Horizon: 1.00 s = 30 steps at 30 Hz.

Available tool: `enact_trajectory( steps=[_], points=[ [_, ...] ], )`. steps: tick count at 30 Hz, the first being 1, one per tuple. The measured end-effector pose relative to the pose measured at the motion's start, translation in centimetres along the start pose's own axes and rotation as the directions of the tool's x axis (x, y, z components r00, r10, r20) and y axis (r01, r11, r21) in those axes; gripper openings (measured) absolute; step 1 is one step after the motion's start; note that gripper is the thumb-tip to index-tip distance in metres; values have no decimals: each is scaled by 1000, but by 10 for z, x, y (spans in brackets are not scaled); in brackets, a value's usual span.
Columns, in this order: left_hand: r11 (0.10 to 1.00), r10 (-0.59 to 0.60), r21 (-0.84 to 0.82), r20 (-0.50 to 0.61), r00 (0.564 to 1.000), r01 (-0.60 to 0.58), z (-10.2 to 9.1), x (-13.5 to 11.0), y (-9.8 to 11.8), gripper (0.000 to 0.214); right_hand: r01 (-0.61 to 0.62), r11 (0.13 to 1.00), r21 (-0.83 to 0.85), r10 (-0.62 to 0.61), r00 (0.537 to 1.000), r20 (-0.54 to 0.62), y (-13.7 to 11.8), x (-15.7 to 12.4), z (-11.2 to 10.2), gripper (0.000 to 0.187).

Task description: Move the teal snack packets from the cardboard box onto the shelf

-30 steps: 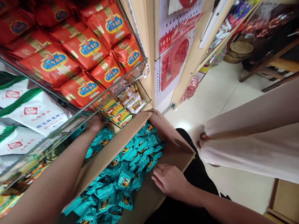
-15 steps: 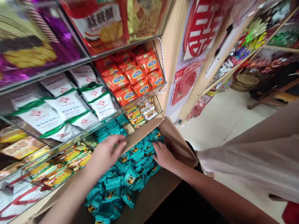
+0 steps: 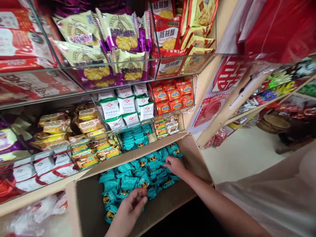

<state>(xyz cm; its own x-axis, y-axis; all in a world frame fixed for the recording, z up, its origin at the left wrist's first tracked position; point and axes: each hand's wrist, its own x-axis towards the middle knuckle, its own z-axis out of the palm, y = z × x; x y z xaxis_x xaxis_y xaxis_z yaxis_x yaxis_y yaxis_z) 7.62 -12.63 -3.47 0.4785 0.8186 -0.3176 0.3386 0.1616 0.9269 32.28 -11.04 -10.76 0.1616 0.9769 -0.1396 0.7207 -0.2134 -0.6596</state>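
A cardboard box (image 3: 81, 204) holds many small teal snack packets (image 3: 128, 182) with black and gold emblems. Over the near-left part of the packets is my left hand (image 3: 133, 205), its fingers curved and a gap between them and the thumb; no packet shows in it. Towards the box's right side, my right hand (image 3: 175, 166) has its fingertips pinched at the edge of a teal packet. Behind the box's far flap, a shelf compartment holds a stack of the same teal packets (image 3: 134, 136).
Stocked shelves with clear fronts rise behind the box, holding white-and-green packets (image 3: 127, 105), red packets (image 3: 175, 95) and yellow packets (image 3: 96, 153). Light clothing of a person (image 3: 278, 187) is close on the right. Plastic bags (image 3: 37, 214) lie low at left.
My left hand has come back from the shelf side of the box to above its near-left packets. My right hand stays among the packets, fingers now drawn together. The view takes in more shelving.
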Motion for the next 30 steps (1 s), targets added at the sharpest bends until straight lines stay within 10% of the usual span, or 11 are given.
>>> enact_trajectory(
  steps=[4, 7, 9, 18, 23, 30],
  points=[
    [974, -51, -227, -246, 968, -6, 11, 25, 15, 42, -10, 887, 462, -12, 999, 45, -34, -35, -9, 22],
    [926, -177, -365, -197, 964, 95, 23, 38, 22, 41, -146, 426, 893, 38, 989, 144, -59, -59, -8, 31],
    [911, -176, -402, -169, 970, 96, 30, 40, 22, 38, -195, 268, 944, 74, 981, 181, -71, -68, -6, 35],
    [968, 113, -137, -505, 855, -209, 45, 38, 28, 27, 135, 712, 689, 79, 960, -270, -89, -59, -10, 31],
    [827, -102, -514, -535, 838, -227, 57, 40, 36, 31, 194, 747, 636, 99, 913, -395, -98, -57, -9, 27],
    [788, -142, -563, -558, 818, -247, 60, 42, 40, 35, 191, 761, 620, 51, 935, -351, -95, -61, -7, 32]
  ],
)
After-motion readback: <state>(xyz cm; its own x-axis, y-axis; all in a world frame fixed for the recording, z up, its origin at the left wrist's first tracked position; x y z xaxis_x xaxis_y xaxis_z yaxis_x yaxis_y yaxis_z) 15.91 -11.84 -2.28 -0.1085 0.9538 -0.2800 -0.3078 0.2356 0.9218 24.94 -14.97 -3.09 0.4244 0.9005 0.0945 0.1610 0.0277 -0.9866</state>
